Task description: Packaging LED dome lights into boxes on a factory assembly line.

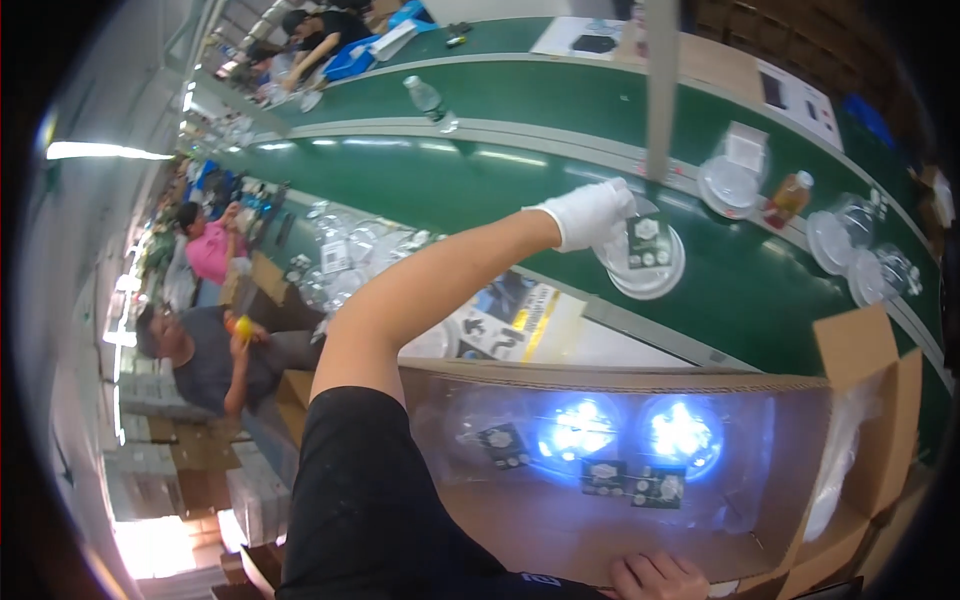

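In the head view, my left hand [592,213] in white glove is grasping the top of a clear round pack [650,277] on the green surface [480,190], beyond the far edge of the carton [805,480]; green room lies between it and other packs [735,190] at right. My right hand [657,577] is at the carton's near edge, its grip I cannot tell.

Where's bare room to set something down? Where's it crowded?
Bare: green belt right of the white round light at the gloved left hand, toward the bagged lights; also beyond the forearm, between that hand and the clear-wrapped pile. Crowded: that pile, and the carton with its lit lights.
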`<state>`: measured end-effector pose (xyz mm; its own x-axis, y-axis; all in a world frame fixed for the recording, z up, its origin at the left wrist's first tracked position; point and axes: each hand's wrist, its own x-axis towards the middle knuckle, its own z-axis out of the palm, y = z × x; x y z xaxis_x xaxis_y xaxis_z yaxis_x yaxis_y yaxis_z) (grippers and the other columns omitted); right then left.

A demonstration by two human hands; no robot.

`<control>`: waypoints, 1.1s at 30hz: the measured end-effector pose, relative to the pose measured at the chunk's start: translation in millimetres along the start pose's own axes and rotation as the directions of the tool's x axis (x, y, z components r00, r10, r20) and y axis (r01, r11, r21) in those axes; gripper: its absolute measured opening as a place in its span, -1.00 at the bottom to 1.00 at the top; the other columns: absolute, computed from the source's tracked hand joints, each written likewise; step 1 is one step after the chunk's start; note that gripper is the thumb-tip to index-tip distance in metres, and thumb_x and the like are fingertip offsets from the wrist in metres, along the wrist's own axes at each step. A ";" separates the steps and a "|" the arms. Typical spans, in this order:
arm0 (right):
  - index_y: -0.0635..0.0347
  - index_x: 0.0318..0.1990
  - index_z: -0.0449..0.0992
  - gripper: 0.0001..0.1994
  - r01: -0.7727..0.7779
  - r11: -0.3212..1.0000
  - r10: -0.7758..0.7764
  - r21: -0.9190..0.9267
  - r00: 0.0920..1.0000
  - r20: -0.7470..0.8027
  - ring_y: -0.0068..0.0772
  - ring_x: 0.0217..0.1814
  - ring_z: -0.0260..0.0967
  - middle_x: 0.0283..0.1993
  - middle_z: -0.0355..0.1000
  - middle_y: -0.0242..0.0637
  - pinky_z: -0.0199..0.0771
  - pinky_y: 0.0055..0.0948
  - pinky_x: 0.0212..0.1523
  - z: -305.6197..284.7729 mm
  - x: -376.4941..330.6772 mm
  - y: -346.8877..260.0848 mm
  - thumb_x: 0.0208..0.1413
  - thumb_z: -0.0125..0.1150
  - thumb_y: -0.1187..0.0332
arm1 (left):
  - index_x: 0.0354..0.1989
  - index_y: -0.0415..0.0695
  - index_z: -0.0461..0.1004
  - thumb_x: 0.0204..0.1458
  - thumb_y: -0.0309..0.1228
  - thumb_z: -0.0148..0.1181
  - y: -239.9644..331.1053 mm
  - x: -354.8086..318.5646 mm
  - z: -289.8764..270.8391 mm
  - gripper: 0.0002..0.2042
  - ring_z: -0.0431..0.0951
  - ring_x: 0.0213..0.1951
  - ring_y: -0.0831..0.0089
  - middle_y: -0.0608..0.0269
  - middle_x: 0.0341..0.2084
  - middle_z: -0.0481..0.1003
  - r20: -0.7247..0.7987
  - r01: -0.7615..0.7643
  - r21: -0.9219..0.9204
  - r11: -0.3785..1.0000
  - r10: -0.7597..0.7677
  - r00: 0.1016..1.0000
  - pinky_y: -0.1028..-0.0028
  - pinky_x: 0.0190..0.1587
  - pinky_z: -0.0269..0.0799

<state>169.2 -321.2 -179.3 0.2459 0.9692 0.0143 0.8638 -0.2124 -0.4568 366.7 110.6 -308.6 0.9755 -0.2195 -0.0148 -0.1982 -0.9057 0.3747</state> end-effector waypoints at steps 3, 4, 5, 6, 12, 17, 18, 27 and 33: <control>0.12 -0.14 0.56 -0.66 0.004 0.999 -0.003 0.045 1.000 -0.017 -0.32 -0.24 0.44 -0.27 0.45 -0.36 0.45 -0.34 -0.32 -4.6 11.1 1.3 0.01 0.30 0.11 | -0.18 -0.16 0.49 0.07 -0.41 0.19 1.5 -48.9 -2.0 -0.83 0.52 -0.14 -0.06 -0.03 -0.16 0.42 0.025 0.073 -0.120 0.990 -0.071 0.997 0.18 -0.04 0.48; 0.13 -0.14 0.55 -0.65 0.011 0.998 -0.011 0.054 1.000 0.004 -0.31 -0.24 0.45 -0.28 0.46 -0.35 0.45 -0.33 -0.32 -4.9 16.7 2.8 0.00 0.32 0.12 | -0.18 -0.16 0.50 0.07 -0.39 0.18 -2.4 -67.1 -1.5 -0.82 0.53 -0.14 -0.05 -0.02 -0.16 0.42 0.066 0.137 -0.082 0.987 -0.132 0.989 0.18 -0.03 0.48; 0.14 -0.14 0.55 -0.65 0.013 0.998 -0.014 0.059 1.000 0.016 -0.30 -0.25 0.45 -0.28 0.46 -0.34 0.45 -0.33 -0.32 -6.3 17.3 3.2 0.00 0.34 0.12 | -0.18 -0.16 0.50 0.08 -0.38 0.17 -2.6 -81.4 -3.4 -0.82 0.53 -0.14 -0.05 -0.02 -0.15 0.42 0.104 0.189 -0.037 0.981 -0.185 0.977 0.17 -0.03 0.48; 0.14 -0.14 0.55 -0.65 0.023 0.998 -0.024 0.061 1.000 0.018 -0.30 -0.25 0.45 -0.28 0.46 -0.34 0.45 -0.33 -0.32 -7.3 17.3 3.7 0.00 0.34 0.12 | -0.18 -0.16 0.52 0.09 -0.37 0.16 -1.8 -94.4 -7.1 -0.82 0.54 -0.14 -0.04 -0.02 -0.15 0.42 0.146 0.233 -0.019 0.972 -0.227 0.963 0.16 -0.03 0.48; 0.17 -0.14 0.57 -0.63 -0.062 0.991 0.054 0.116 0.996 0.067 -0.22 -0.21 0.48 -0.20 0.51 -0.27 0.46 -0.30 -0.29 -11.3 18.6 -9.1 -0.04 0.40 0.15 | -0.23 -0.19 0.54 0.06 -0.42 0.13 -16.9 -141.4 -6.9 -0.84 0.56 -0.17 -0.04 -0.04 -0.21 0.46 0.328 0.193 0.108 0.975 -0.218 0.919 0.16 -0.06 0.50; 0.15 -0.12 0.59 -0.64 -0.185 0.972 0.171 0.147 0.980 0.100 -0.16 -0.15 0.50 -0.15 0.54 -0.23 0.49 -0.26 -0.24 -14.5 20.5 -17.1 -0.05 0.42 0.18 | -0.10 -0.13 0.54 0.09 -0.36 0.11 -26.1 -151.9 -17.0 -0.77 0.54 -0.06 -0.08 -0.05 -0.10 0.46 0.397 0.237 0.114 0.965 -0.263 0.880 0.10 0.01 0.47; 0.05 -0.37 0.59 -0.49 -0.043 0.999 0.043 0.011 0.999 -0.026 -0.41 -0.37 0.47 -0.37 0.48 -0.45 0.34 -0.45 -0.47 1.1 13.1 -9.7 -0.32 0.47 -0.18 | -0.05 -0.09 0.54 0.11 -0.33 0.12 -26.8 -151.4 -22.7 -0.74 0.54 -0.05 -0.08 -0.03 -0.05 0.45 0.414 0.221 0.122 0.968 -0.252 0.875 0.10 0.02 0.46; 0.18 -0.38 0.58 -0.27 -0.146 0.989 0.150 0.037 0.980 -0.133 -0.35 -0.42 0.47 -0.36 0.52 -0.37 0.34 -0.43 -0.51 18.8 10.1 -3.9 -0.33 0.26 -0.42 | 0.07 -0.12 0.49 0.09 -0.34 0.20 41.9 -202.1 -125.1 -0.65 0.55 -0.10 -0.05 0.05 -0.04 0.52 0.242 0.053 0.021 0.998 -0.056 0.969 0.16 -0.02 0.47; 0.19 -0.37 0.58 -0.23 -0.161 0.987 0.159 0.015 0.950 -0.270 -0.33 -0.39 0.50 -0.36 0.52 -0.35 0.34 -0.40 -0.51 26.4 2.1 -3.7 -0.24 0.15 -0.48 | -0.05 -0.12 0.52 0.08 -0.40 0.22 128.7 -265.3 -142.7 -0.74 0.55 -0.07 0.14 0.17 -0.15 0.53 0.076 -0.415 -0.060 0.908 0.419 0.905 0.21 -0.08 0.46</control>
<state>154.9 -315.1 -201.0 0.4896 0.8530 0.1807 0.8063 -0.3640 -0.4662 96.0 104.0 -124.2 0.7923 -0.6057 0.0728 -0.5791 -0.7092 0.4021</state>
